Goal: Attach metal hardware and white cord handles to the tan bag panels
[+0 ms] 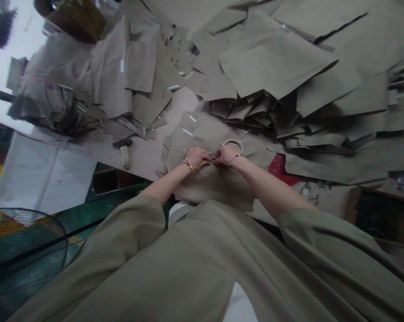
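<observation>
My left hand and my right hand meet over a piece of grey-brown fabric at the table's near edge. The fingers of both are closed in a pinch, fingertips almost touching. Between them shows a small, dark, shiny bit, too small and blurred to name. Around my right wrist sits a white ring. Short white strips mark the fabric to the left of my hands. The fabric under my fingertips is partly hidden.
Stacked fabric pieces cover the back and right; a bundled pile lies at left. A small tool with a pale handle rests near the left edge. Red cloth lies right of my forearm. A fan stands lower left.
</observation>
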Demonstrator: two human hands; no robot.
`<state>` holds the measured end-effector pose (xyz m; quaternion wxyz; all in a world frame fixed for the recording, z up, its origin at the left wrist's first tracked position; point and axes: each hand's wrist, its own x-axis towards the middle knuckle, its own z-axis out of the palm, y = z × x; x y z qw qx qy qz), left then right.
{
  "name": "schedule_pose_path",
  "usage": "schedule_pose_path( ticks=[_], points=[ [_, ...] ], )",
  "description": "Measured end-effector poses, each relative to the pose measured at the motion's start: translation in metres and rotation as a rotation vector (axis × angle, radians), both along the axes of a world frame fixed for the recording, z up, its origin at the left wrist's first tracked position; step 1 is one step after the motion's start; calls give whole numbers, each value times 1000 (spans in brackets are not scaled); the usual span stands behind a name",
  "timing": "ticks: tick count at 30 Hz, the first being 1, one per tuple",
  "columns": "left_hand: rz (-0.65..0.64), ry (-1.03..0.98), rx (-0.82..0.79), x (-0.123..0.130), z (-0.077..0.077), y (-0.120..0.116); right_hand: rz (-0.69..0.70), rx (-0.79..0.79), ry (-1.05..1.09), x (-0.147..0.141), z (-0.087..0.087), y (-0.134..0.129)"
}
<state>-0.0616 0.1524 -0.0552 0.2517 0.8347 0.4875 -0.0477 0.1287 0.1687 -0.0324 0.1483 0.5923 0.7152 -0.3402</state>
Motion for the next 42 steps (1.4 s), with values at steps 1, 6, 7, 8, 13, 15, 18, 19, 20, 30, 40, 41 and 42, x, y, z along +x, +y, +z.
schedule_pose_path(
  ticks=[1, 6, 7, 8, 13, 15, 18, 19, 20, 30, 40, 41, 42],
  points=[
    [0, 26, -39, 1, 1, 11, 9, -13, -25, -3, 2, 3],
    [111, 245, -186, 22, -2, 52, 12, -24, -93, -14, 5, 14],
    [121, 283, -218, 28, -3, 57, 7, -21, -92, -14, 5, 16],
    [129, 318, -253, 33, -3, 61, 2, -17, -89, -14, 5, 17],
    [215, 380, -252, 46, 2, 56, 61, 29, -21, -2, -1, 12],
    [252, 323, -177, 40, 7, 40, 113, 73, 53, 5, -2, 0],
    [274, 94, -26, 24, 14, 6, 80, 172, 251, 15, 2, -34],
    [286, -46, -15, 19, 17, -7, 35, 204, 328, 18, 5, -48],
    [307, -209, -42, 16, 20, -20, -18, 225, 403, 21, 9, -64],
    [539, -768, -268, 49, 65, -119, -172, 102, 618, 28, 47, -165],
    [289, -483, 333, 40, 96, -150, -237, 250, 518, 38, 61, -172],
    [253, -442, 330, 41, 96, -150, -223, 265, 487, 37, 62, -172],
    [234, -398, 322, 42, 96, -150, -216, 277, 462, 35, 64, -172]
  ],
)
